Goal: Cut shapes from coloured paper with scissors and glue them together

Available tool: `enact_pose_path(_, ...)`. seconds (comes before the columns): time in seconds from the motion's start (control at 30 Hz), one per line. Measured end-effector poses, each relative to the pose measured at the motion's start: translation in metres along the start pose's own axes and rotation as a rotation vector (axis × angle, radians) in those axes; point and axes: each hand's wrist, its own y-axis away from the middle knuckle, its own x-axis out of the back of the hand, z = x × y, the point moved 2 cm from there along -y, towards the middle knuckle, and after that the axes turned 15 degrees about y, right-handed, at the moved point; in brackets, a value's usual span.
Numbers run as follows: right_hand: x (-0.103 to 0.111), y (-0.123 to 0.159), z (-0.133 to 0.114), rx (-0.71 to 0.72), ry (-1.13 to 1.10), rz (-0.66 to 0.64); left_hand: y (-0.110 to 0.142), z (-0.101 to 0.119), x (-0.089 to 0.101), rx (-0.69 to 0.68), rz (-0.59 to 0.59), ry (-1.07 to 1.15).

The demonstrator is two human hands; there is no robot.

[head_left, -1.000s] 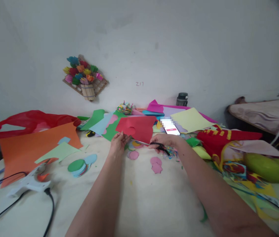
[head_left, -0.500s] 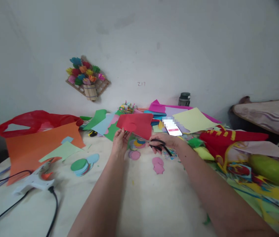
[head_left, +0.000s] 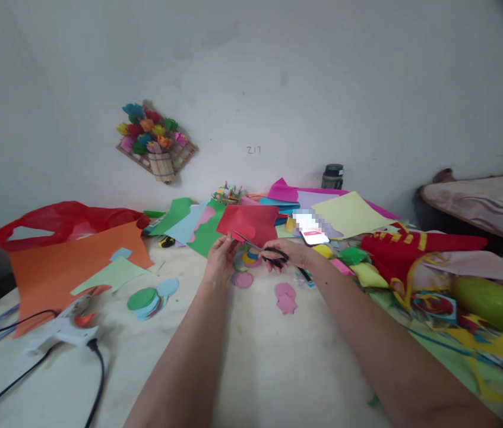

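Note:
A sheet of red paper [head_left: 258,221] is pinched at its lower left edge by my left hand [head_left: 221,252]. My right hand [head_left: 287,254] is closed around the black handles of a pair of scissors [head_left: 278,257]. The blades point left and lie against the lower part of the red sheet, close to my left fingertips. Under my hands are pink paper discs [head_left: 243,279] and other coloured rounds, partly covered. Scalloped pink cutouts [head_left: 285,298] lie just in front of my right hand.
On the left are a hot glue gun [head_left: 66,327] with black cords, a stack of paper discs [head_left: 142,300] and orange paper [head_left: 77,267]. A lit phone [head_left: 311,229] lies behind my right hand. Coloured scraps and green fruit [head_left: 487,303] crowd the right side.
My right hand and the scissors have shifted slightly left, bringing the blades nearer my left fingertips. The red paper has moved a little to the right and its angle has changed.

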Motion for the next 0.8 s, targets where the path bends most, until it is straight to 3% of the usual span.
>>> enact_pose_path(0.8,-0.0056,-0.0045,0.005,-0.047,-0.087,0.068,0.0031,-0.0025,0.0002,-0.047,-0.017,-0.066)
